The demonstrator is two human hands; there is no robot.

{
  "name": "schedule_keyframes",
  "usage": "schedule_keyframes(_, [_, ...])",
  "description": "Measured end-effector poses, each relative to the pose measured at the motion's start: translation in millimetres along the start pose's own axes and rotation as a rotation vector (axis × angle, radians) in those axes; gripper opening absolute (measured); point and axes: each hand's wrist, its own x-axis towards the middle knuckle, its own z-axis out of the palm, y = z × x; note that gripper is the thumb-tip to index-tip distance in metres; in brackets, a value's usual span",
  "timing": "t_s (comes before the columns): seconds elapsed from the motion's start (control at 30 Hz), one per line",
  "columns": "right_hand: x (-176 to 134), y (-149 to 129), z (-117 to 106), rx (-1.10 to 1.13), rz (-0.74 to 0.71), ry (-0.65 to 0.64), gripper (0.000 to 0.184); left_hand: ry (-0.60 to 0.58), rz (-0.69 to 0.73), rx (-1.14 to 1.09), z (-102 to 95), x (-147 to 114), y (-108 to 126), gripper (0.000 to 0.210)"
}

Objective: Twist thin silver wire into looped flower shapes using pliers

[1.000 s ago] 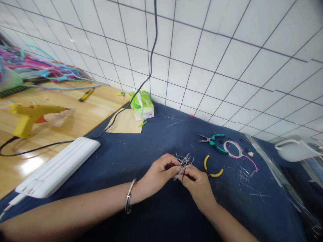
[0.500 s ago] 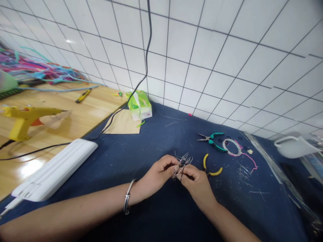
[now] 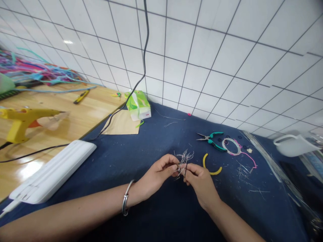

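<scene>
Just left of the yellow-handled tool, a bundle of thin silvery wires with bent, splayed ends is held above the dark blue cloth. My left hand, with a metal bangle at its wrist, pinches the bundle between thumb and fingers. My right hand is closed at the bundle's right side. A thin black band runs across its fingertips. The fingers hide where band and wires meet. Close by lie the yellow handles of a tool whose head is hidden behind my right hand.
Teal-handled pliers lie beyond, beside a pale ring coil with pink cord and small black rings. Wire scraps are scattered at right. A white power strip, yellow glue gun, tissue pack and jug surround the cloth.
My right hand has shifted slightly right, and the black band shows more upright at its fingertips. My left hand keeps its pinch on the wires. The view has moved slightly.
</scene>
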Motion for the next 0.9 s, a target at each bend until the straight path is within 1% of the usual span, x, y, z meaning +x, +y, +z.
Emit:
schedule_keyframes(0.13, [0.0, -1.9, -0.2, 0.075, 0.026, 0.026, 0.028, -0.054, 0.047, 0.101, -1.0, -2.2, 6.7, 0.01])
schedule_keyframes(0.23, [-0.8, -4.2, 0.4, 0.062, 0.026, 0.043, 0.026, -0.08, 0.108, 0.244, -1.0, -2.9, 7.6, 0.018])
schedule_keyframes(0.3, [-1.7, -5.2, 1.1, 0.033, 0.005, 0.048, 0.026, -0.048, 0.176, 0.381, 0.2, -2.8, 6.2, 0.024])
schedule_keyframes(0.4, [-3.4, -6.7, 2.4, -0.018, -0.031, 0.041, 0.024, 0.008, 0.273, 0.55, 1.8, -1.9, 2.8, 0.019])
schedule_keyframes(0.47, [-4.5, -8.1, 2.8, -0.05, -0.035, 0.03, 0.022, 0.012, 0.332, 0.601, 1.6, -1.3, 0.9, 0.015])
schedule_keyframes(0.57, [-5.5, -9.9, 1.6, -0.068, -0.049, 0.003, 0.019, 0.005, 0.399, 0.634, -0.1, -0.4, -0.8, 0.017])
schedule_keyframes(0.67, [-5.3, -8.8, -1.3, -0.021, -0.074, -0.042, 0.018, 0.0, 0.429, 0.671, -2.2, 0.2, -2.1, 0.02])
schedule_keyframes(0.77, [-3.4, -5.0, -4.1, 0.087, -0.066, -0.089, 0.021, 0.0, 0.43, 0.725, -3.9, 0.3, -2.4, 0.023])
schedule_keyframes(0.9, [0.0, -0.5, -5.2, 0.179, -0.06, -0.119, 0.021, -0.003, 0.412, 0.884, -6.2, 0.2, 1.1, 0.024])
